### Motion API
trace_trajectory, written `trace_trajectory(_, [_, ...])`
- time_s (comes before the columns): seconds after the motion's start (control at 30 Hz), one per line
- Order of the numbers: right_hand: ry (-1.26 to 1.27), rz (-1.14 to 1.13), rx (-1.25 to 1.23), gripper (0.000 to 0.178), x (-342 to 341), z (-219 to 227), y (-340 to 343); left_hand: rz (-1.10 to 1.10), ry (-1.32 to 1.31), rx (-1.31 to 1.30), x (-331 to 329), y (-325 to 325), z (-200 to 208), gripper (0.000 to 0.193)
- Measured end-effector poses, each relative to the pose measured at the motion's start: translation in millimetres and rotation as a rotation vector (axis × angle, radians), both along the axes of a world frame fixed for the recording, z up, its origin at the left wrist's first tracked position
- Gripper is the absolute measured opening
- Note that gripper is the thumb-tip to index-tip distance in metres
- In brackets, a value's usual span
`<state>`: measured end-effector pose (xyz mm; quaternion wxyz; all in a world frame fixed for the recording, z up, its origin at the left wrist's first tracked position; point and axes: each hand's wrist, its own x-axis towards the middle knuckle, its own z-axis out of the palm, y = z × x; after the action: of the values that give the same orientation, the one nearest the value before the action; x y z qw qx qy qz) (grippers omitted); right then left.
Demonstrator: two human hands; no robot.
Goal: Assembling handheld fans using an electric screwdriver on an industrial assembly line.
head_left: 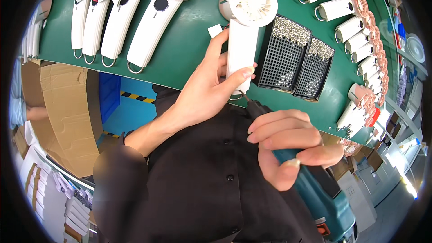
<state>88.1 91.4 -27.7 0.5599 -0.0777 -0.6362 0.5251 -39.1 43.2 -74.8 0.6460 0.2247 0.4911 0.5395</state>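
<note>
A white handheld fan (242, 54) lies on the green table, its round slotted head (253, 3) pointing away from me. My left hand (211, 78) is wrapped round the fan's handle, with the thumb across its lower end. My right hand (292, 144) grips a teal electric screwdriver (317, 189). The tip of its dark bit touches or nearly touches the handle's bottom end, beside a metal loop; whether a screw sits there is too small to tell. Right of the fan stand two black perforated screw trays (281, 58) with many small silver screws heaped at their far ends.
Several white fans with open pink heads (148, 31) lie in a row at the left. More fans (335, 9) curve along the right side of the green table (189, 31). A cardboard box (67, 117) stands below the table's left edge, near another person's arm (36, 113).
</note>
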Motion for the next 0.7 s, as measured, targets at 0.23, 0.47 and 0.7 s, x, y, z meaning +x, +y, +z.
trace_trajectory(0.23, [0.017,-0.026,0.027,0.039,25,20,1,-0.029,0.004,-0.031,5,2,14,0.062])
trace_trajectory(0.47, [0.115,-0.18,-0.017,0.033,38,32,5,0.155,0.52,0.126,0,-16,9,0.051])
trace_trajectory(0.7, [-0.126,-0.383,-0.18,0.016,44,15,22,0.026,1.328,0.236,-23,-31,18,0.064])
